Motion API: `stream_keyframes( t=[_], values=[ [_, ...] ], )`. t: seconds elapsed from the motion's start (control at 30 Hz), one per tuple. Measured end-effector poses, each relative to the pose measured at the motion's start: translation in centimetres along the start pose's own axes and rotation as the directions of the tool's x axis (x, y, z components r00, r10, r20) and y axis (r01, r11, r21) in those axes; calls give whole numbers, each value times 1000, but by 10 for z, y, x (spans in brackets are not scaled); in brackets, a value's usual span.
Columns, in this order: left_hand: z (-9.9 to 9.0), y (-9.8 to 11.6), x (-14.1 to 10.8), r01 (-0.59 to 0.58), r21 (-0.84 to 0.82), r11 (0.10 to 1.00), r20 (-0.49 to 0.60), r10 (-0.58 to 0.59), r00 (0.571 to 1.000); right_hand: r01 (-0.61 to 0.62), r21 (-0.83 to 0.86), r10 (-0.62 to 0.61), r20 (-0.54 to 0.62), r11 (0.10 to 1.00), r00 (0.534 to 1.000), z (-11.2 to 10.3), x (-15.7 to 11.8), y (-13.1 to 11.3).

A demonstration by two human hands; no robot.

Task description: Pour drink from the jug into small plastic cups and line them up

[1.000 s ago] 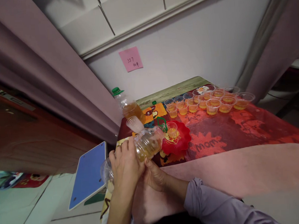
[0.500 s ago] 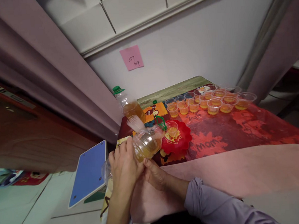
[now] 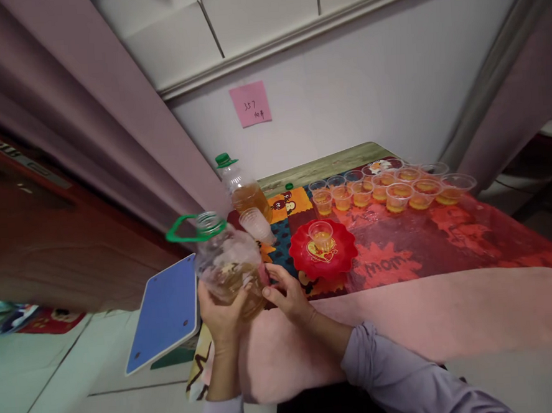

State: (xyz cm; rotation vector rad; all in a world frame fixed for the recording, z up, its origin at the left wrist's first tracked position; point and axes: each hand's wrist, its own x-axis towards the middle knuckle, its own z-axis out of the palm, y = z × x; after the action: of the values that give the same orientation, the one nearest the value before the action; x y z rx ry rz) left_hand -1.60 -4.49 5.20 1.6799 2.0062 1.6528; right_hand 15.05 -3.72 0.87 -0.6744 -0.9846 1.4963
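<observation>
In the head view, the base of the clear plastic jug (image 3: 227,265) is hidden behind the fingers of the left hand (image 3: 221,309), and the left forearm is cut off at the lower edge of the frame. The left hand's grip is closed around the jug's lower body from beneath and behind, while the right hand (image 3: 286,296) rests its fingertips against the jug's right side, fingers curled but not fully wrapped; its sleeve (image 3: 408,379) runs off the bottom right. The jug stands nearly upright, its long axis vertical with a slight lean to the left, its open mouth up and its green ring handle (image 3: 184,228) jutting left from the neck. It is held above the near left corner of the surface (image 3: 446,239), just left of the red plate (image 3: 323,256). A shallow pool of amber liquid sits in the jug's lower part; the upper part looks empty. On the red plate stands one small clear cup (image 3: 321,233) holding a little amber liquid. Behind the jug a capped bottle (image 3: 243,193) with a green cap is partly filled with the same amber liquid, and an upturned stack of clear cups (image 3: 256,225) leans beside it, partly blocked by the jug. At the far edge a cluster of small filled cups (image 3: 387,190) sits in rows; their exact count is hard to make out. A pink sticky note (image 3: 250,104) on the wall bears handwriting too small to read fully.
</observation>
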Motion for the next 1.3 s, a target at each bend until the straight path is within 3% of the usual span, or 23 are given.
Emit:
stream_keyframes(
  t=[0.13, 0.33, 0.5, 0.57, 0.63, 0.8, 0.87, 1.0, 1.1, 1.3],
  values=[
    [11, -21, -16, 94, -180, 979, -129, -119, 985, 90, -206, -92, -2, 974, 996, -2, -1, -1],
    [25, -35, -18, 32, -284, 958, -134, -73, 988, 165, -313, -200, -83, 935, 976, 1, -6, 0],
    [27, -41, -20, 24, -297, 955, -135, -67, 989, 208, -393, -228, -2, 895, 974, -22, -10, -32],
    [28, -42, -21, 26, -301, 953, -138, -71, 988, 292, -564, -301, 79, 772, 950, -46, -3, -58],
    [29, -42, -22, 27, -303, 952, -141, -73, 987, 321, -753, -345, 132, 574, 929, -76, 10, -87],
    [31, -45, -22, 35, -317, 948, -131, -81, 988, 126, -992, -250, 114, 32, 962, -145, 54, -129],
    [31, -47, -22, 36, -334, 942, -120, -81, 990, 36, -994, -169, 53, -107, 984, -156, 66, -131],
    [32, -51, -21, 5, -353, 936, -118, -50, 992, -21, -980, -45, -12, -196, 999, -151, 78, -127],
    [33, -53, -20, -13, -334, 942, -123, -30, 992, 0, -975, -38, 9, -221, 999, -139, 81, -123],
    [33, -56, -18, -6, -314, 950, -129, -37, 991, 47, -984, -79, 62, -173, 995, -131, 83, -121]
  ],
)
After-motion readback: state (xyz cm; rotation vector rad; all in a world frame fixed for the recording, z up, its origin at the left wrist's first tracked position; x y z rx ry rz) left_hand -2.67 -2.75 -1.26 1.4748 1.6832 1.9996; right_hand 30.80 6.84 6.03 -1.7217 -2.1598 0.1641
